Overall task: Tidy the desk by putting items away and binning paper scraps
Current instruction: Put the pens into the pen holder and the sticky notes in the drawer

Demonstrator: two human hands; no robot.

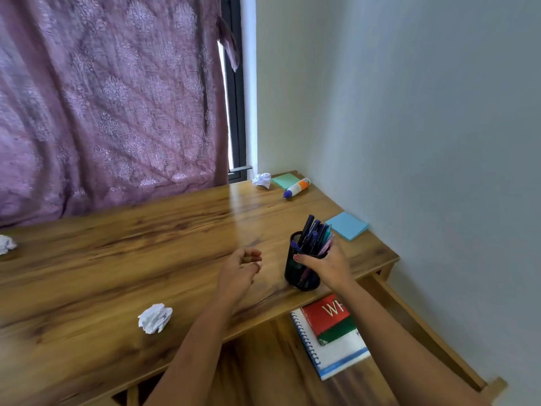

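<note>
Wooden desk (146,244), right hand (328,266) gripping mesh pen holder (301,273), left hand (240,271) loosely curled, empty, just beside it

One head-worn wide-angle view — looking forward and down, close over the desk (146,230).

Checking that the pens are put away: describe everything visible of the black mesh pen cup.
The black mesh pen cup is a round wire-mesh holder, seemingly metal, standing on the wooden desk near its front edge. It is full of pens, mostly blue and black, a few pink and teal, sticking out above the rim. The right hand grips it at the rim.
</note>
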